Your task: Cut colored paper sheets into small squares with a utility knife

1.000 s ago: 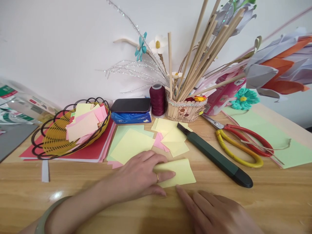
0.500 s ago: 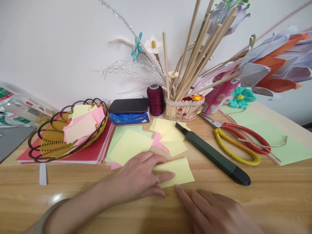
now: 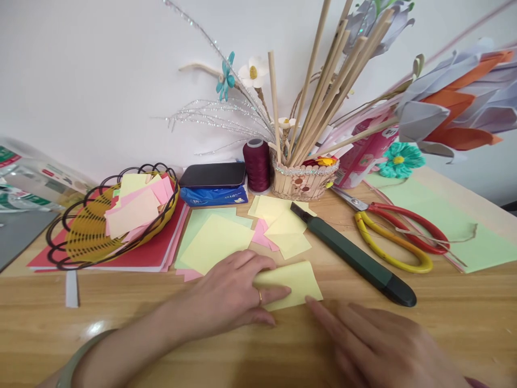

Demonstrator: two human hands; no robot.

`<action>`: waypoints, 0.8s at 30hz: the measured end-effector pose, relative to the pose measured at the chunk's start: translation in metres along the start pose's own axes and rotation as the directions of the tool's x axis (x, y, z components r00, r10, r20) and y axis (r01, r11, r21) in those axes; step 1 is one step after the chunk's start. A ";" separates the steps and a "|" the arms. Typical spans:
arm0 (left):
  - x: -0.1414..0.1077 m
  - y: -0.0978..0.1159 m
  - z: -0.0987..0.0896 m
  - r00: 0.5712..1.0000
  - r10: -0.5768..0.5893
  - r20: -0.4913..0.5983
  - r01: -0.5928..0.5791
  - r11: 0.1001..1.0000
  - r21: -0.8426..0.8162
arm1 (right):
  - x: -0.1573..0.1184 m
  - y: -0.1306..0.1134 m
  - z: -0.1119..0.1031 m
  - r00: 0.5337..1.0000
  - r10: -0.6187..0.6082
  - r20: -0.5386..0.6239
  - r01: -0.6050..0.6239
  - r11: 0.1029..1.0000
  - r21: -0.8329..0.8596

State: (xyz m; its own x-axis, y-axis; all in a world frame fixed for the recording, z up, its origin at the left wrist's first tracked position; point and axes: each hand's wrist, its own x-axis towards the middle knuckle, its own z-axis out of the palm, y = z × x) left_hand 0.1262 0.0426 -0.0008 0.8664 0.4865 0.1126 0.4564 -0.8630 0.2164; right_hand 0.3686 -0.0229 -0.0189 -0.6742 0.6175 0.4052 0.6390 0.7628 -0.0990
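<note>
A folded yellow sheet of paper (image 3: 302,277) lies on the wooden table in front of me. My left hand (image 3: 238,293) rests over its left part, fingers spread, with the index fingertip pressing on the paper and a ring on one finger. The index fingertip of my right hand (image 3: 371,339) touches the paper's near edge close to its right corner; the other fingers are stretched out beside it and slightly blurred. Just beyond my left hand lie a larger yellow sheet (image 3: 222,242) and smaller yellow pieces (image 3: 288,237) over pink and green paper.
A green utility knife (image 3: 355,256) and red-and-yellow scissors (image 3: 388,226) lie to the right. On the left a woven basket (image 3: 84,231) of paper scraps sits on red sheets. Maroon thread (image 3: 257,167) and a holder (image 3: 302,180) of sticks stand at the back.
My right index fingertip has slid rightward along the paper's near edge, towards its right corner. My left hand has stayed in place on the paper.
</note>
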 end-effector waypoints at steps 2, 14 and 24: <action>0.000 0.000 0.000 1.000 0.002 0.006 -0.002 1.000 -0.012 | -0.001 0.007 -0.005 0.999 0.033 -0.038 -0.034 0.999 -0.024; -0.001 -0.001 -0.001 1.000 0.007 0.030 -0.006 0.999 -0.039 | -0.003 0.012 -0.005 0.997 0.008 0.071 -0.008 1.000 -0.003; 0.001 0.001 -0.003 1.000 0.010 0.027 -0.009 0.999 -0.036 | -0.005 0.012 -0.007 0.998 0.026 0.056 -0.022 0.997 -0.070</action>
State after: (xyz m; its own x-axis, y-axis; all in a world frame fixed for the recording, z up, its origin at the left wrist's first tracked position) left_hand 0.1267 0.0420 0.0020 0.8763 0.4736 0.0884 0.4406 -0.8620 0.2505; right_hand 0.3820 -0.0183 -0.0157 -0.6770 0.6471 0.3507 0.6783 0.7335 -0.0439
